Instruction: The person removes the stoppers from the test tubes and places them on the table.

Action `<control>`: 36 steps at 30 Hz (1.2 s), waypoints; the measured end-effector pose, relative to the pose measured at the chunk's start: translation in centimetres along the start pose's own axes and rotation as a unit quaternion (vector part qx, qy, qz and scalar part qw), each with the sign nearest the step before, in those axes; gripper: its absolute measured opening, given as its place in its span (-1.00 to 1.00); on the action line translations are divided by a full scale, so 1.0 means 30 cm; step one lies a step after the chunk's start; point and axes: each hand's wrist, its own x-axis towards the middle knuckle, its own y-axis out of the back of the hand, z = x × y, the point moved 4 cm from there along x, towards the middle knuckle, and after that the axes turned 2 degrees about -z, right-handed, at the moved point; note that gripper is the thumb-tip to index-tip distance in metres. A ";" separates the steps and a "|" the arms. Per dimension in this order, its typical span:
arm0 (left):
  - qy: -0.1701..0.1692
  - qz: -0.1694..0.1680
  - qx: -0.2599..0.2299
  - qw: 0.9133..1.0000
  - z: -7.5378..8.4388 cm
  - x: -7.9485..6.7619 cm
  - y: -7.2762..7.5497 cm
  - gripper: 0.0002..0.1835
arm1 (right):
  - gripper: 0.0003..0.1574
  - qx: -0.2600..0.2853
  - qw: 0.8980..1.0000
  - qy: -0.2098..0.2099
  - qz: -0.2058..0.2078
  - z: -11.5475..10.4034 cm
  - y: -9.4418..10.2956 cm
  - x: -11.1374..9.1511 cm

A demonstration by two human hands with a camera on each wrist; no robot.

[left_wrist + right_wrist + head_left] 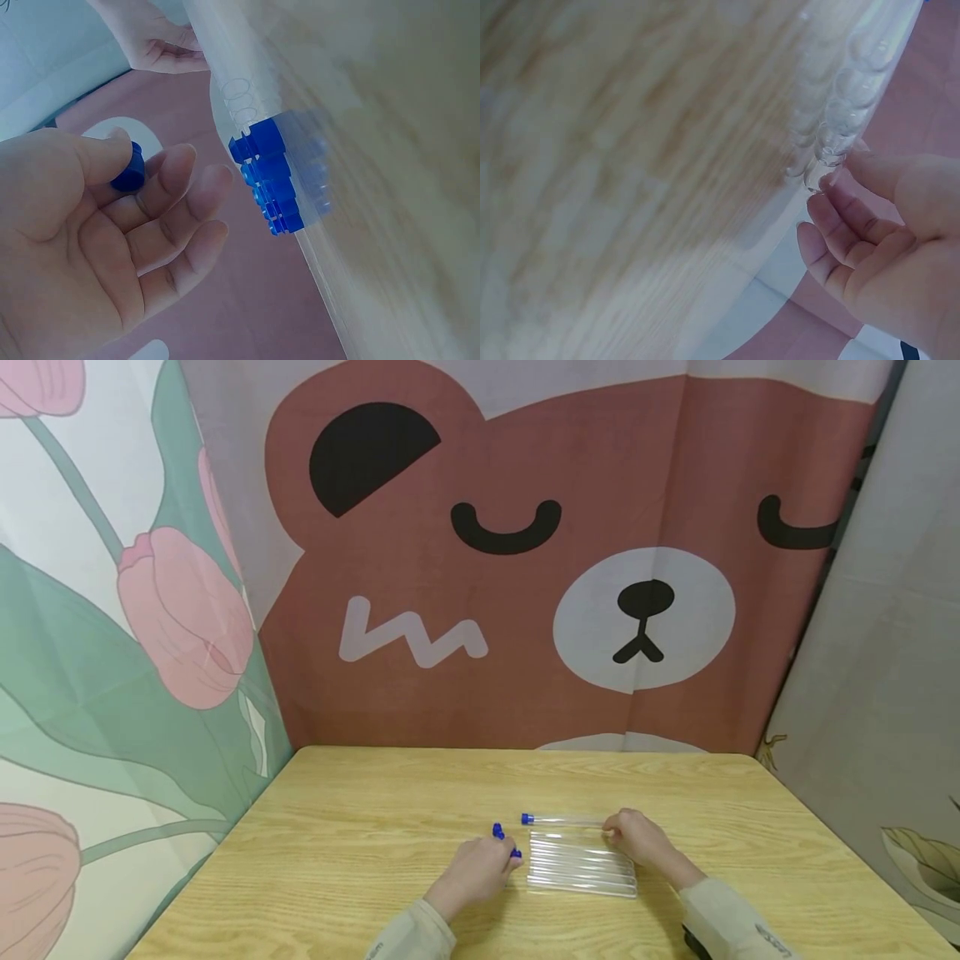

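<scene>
Between thumb and index finger my left hand [478, 866] pinches a blue stopper [129, 171]; its other fingers are loosely bent. Several more blue stoppers [271, 176] stand in a row on the table beside that hand. Clear test tubes [577, 864] lie side by side to the right, their open ends toward the left hand. Just beyond them lies a tube with a blue stopper [528, 819] in its left end. My right hand [639, 837] pinches the rounded end of a clear tube [821, 177] at the far side of the row; I cannot tell whether it is the stoppered one.
The wood-grain table [360, 818] extends around both hands. A curtain with a bear print [525, 693] hangs behind its far edge, and printed cloths hang at both sides. A small black object [695, 942] shows by the right sleeve.
</scene>
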 end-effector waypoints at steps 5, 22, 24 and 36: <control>0.002 0.004 -0.004 1.000 0.001 0.002 -0.001 -0.79 | -0.87 0.007 1.000 -0.029 -0.001 0.004 -0.004 0.004; -0.006 0.027 -0.031 0.999 -0.009 0.013 0.020 -0.88 | -0.85 0.023 0.995 -0.097 0.010 0.027 -0.002 0.007; -0.010 0.029 -0.033 0.999 -0.013 0.016 0.020 -0.89 | -0.85 0.024 0.995 -0.097 0.013 0.027 -0.001 0.007; -0.003 0.087 -0.055 0.995 -0.046 0.034 0.049 -0.91 | -0.84 0.067 0.993 -0.090 0.030 0.028 0.015 0.006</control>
